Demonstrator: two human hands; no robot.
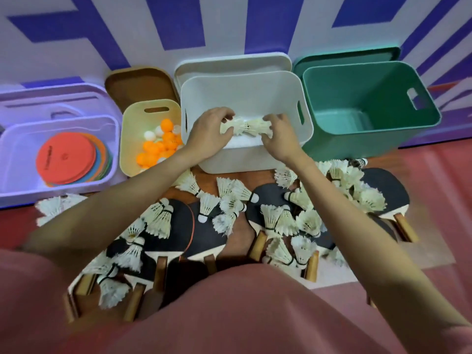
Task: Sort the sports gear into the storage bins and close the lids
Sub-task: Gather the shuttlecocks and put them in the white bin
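Observation:
Both my hands reach over the front rim of the white bin (255, 159). My left hand (208, 131) and my right hand (277, 135) grip a bunch of white shuttlecocks (246, 127) between them, just above the bin's inside. Many more shuttlecocks (229, 203) lie scattered on the floor in front of the bins, on top of several black table tennis paddles (184, 218) with wooden handles.
The lilac bin (15, 185) at left holds coloured flat discs (66, 159). The beige bin (126, 123) holds orange and white balls (158, 144). The green bin (370, 103) at right holds nothing. Lids lean behind each bin against the purple-striped wall.

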